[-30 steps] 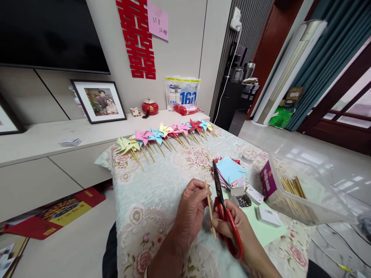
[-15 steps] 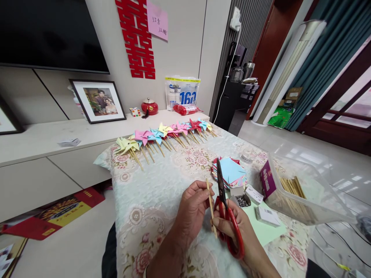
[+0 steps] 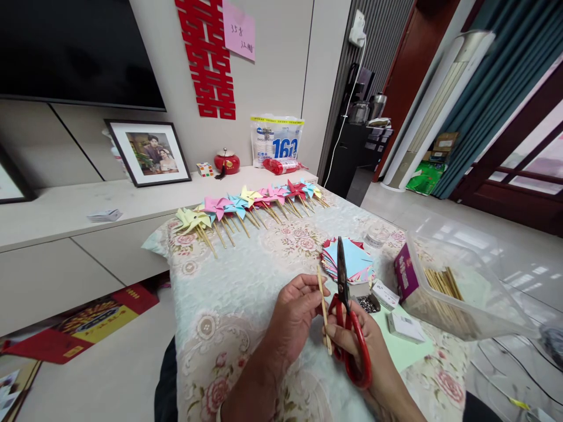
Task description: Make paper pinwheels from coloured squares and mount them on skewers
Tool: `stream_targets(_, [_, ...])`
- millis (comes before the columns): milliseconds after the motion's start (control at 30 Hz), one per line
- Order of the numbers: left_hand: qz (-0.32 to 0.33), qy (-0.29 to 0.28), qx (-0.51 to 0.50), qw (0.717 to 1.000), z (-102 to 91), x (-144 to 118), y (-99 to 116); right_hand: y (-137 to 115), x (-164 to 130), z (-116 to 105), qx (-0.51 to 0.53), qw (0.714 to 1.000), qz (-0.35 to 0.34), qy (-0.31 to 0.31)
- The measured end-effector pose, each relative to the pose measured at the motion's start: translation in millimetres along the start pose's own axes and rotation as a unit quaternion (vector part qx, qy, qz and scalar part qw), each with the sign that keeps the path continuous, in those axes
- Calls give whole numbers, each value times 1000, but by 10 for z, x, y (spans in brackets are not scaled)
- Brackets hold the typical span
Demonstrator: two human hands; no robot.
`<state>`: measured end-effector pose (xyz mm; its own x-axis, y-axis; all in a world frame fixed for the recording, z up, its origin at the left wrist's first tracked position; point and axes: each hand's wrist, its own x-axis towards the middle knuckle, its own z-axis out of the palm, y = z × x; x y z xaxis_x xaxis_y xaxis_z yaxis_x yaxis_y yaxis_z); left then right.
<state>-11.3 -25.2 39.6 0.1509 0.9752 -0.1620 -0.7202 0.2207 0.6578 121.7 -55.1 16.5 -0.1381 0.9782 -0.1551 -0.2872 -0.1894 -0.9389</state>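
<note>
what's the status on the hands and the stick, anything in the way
Left hand pinching wooden stick. Right hand holding red scissors, blades shut. Nothing between them.

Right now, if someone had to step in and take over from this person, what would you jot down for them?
Left hand: pinches a thin wooden stick, held upright.
Right hand: grip on the red-handled scissors, blades shut, pointing up beside the stick.
Nearby: stack of coloured paper squares, small tray of pins, clear box of sticks.
Done: a row of finished pinwheels lies at the table's far edge.
Left: this stick carries no paper yet; plenty of squares and sticks remain.
</note>
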Motion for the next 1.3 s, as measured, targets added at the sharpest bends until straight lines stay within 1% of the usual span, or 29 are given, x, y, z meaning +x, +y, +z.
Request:
stream_targets(67, [-8, -8, 7, 1000, -2, 1, -2, 20, 3, -16, 13, 1000, -3, 2])
stream_targets(133, [-4, -3, 11, 1000, -4, 4, -6, 30, 9, -23, 12, 1000, -2, -1])
stream_targets(267, [9, 8, 16, 1000, -1, 7, -23, 15, 22, -20, 0, 1000, -5, -3])
stream_targets(400, [13, 7, 2, 1000, -16, 23, -17, 12, 20, -22, -21, 1000, -11, -1])
stream_targets(500, [21, 25, -39, 999, -79, 73, 34, 54, 15, -21, -39, 999, 14, 2])
stream_targets(567, [45, 47, -77, 995, -142, 116, 75, 87, 14, -9, -58, 997, 47, 11])
stream_targets(633, [71, 56, -109, 990, -203, 154, 103, 107, 17, 9, -77, 994, 70, 16])
stream_targets(733, [86, 50, -126, 987, -256, 178, 110, 113, 22, 28, -87, 994, 70, 11])
stream_targets(900, [99, 22, -121, 987, -248, 146, 118, 148, 44, 16, -87, 995, 51, -7])
stream_targets(1000, [106, 4, -119, 987, -232, 126, 138, 187, 51, 18, -113, 992, 36, -43])
stream_targets(1067, [104, -2, -111, 988, -226, 125, 138, 191, 34, 39, -180, 981, 31, -71])
stream_targets(1133, [97, -4, -95, 991, -222, 130, 125, 172, -6, 75, -286, 955, 2, -75])
stream_targets(1200, [88, 0, -83, 993, -217, 136, 105, 145, -59, 117, -380, 921, -60, -67])
stream_targets(1300, [79, 10, -80, 994, -211, 140, 84, 158, -124, 162, -456, 875, -144, -72])
